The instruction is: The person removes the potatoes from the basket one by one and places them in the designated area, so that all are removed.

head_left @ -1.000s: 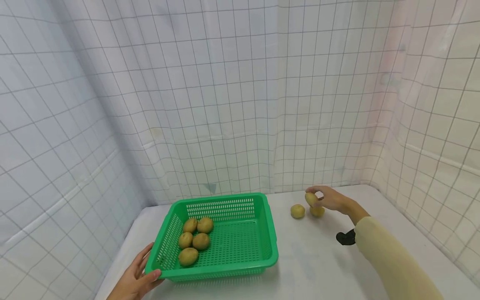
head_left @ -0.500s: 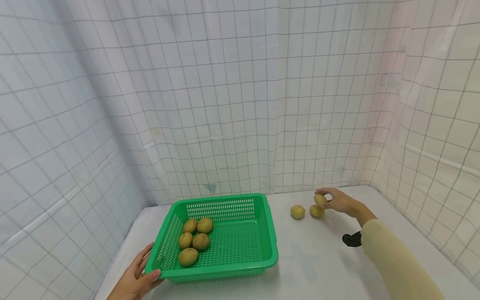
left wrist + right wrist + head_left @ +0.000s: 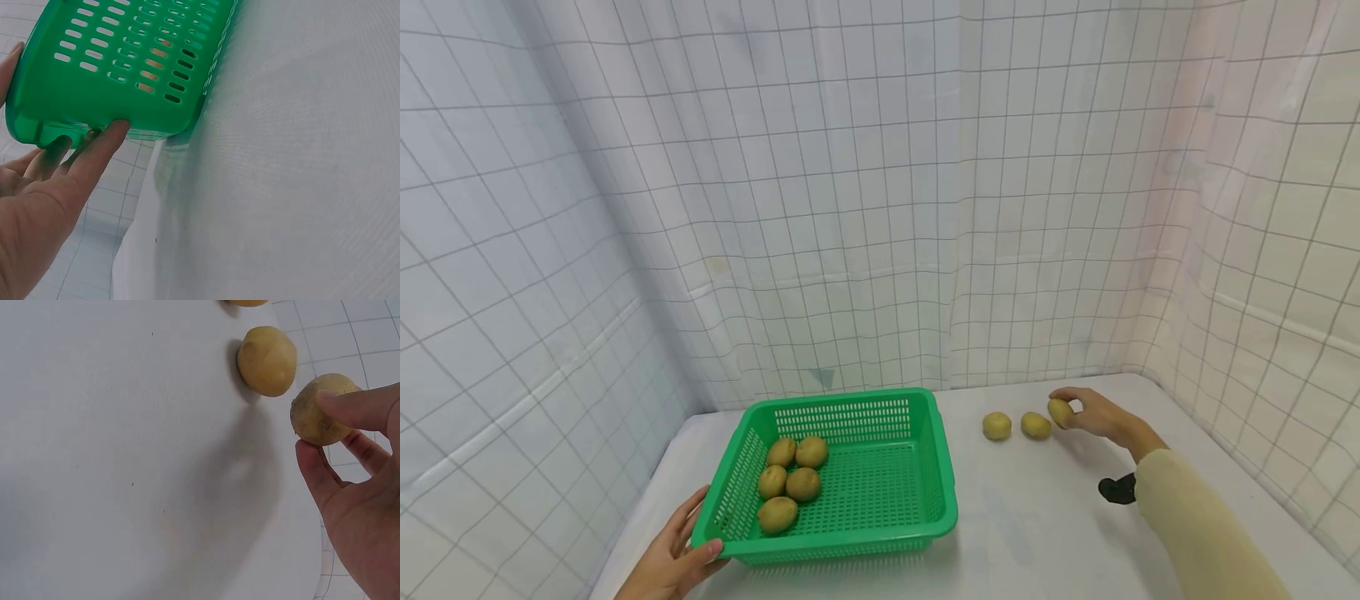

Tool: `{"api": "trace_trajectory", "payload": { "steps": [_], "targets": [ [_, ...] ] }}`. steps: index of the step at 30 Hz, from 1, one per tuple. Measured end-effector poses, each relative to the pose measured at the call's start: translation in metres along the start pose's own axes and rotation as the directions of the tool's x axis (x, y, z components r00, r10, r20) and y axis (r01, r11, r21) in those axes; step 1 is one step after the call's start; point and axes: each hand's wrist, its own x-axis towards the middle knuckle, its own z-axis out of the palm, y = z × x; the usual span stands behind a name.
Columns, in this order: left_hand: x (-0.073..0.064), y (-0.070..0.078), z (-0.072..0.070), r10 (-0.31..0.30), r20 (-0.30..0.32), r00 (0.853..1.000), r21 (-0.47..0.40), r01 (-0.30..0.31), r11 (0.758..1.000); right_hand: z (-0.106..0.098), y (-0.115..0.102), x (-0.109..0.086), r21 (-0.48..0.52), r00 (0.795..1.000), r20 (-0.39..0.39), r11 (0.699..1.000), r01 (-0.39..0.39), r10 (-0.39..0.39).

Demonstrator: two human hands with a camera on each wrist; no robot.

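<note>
My right hand (image 3: 1093, 412) pinches a potato (image 3: 322, 409) between thumb and fingers at the back right of the table. In the right wrist view the thumb lies over it; whether it touches the table I cannot tell. Just left of it a second potato (image 3: 1036, 425) lies on the cloth, and further left another potato (image 3: 997, 426). My left hand (image 3: 670, 558) holds the front left corner of a green plastic basket (image 3: 831, 546), thumb on the rim and fingers along the outer wall. Several darker potatoes (image 3: 777, 515) sit in the basket's left half.
White cloth covers the table (image 3: 1015, 517). Grid-patterned white curtains (image 3: 850, 208) hang behind and on both sides. A black object (image 3: 1117, 489) sticks out beside the right sleeve (image 3: 1202, 525).
My right hand has moved right and lower with its potato, from above the second potato to beside it. The left hand and basket stay put.
</note>
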Motion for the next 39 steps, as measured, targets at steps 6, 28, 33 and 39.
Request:
{"api": "trace_trajectory", "payload": {
  "steps": [6,28,33,39],
  "targets": [
    [0.0,0.0,0.0,0.007,0.002,1.0,0.002,-0.007,1.0,-0.002,0.013,-0.001,-0.009,1.0,-0.018,1.0,0.001,-0.001],
    [0.002,-0.002,-0.002,-0.001,0.009,1.0,-0.007,0.001,1.0,0.006,0.032,-0.002,-0.047,0.997,-0.064,0.998,-0.047,0.044],
    [0.003,-0.003,-0.004,-0.01,0.012,1.0,-0.024,0.01,1.0,0.007,0.034,-0.001,-0.025,0.998,-0.049,0.998,-0.05,0.048],
    [0.003,-0.005,-0.004,-0.018,0.007,1.0,-0.041,0.018,0.999,0.006,0.036,0.0,-0.038,0.998,-0.052,0.998,-0.05,0.048]
  ]
}}
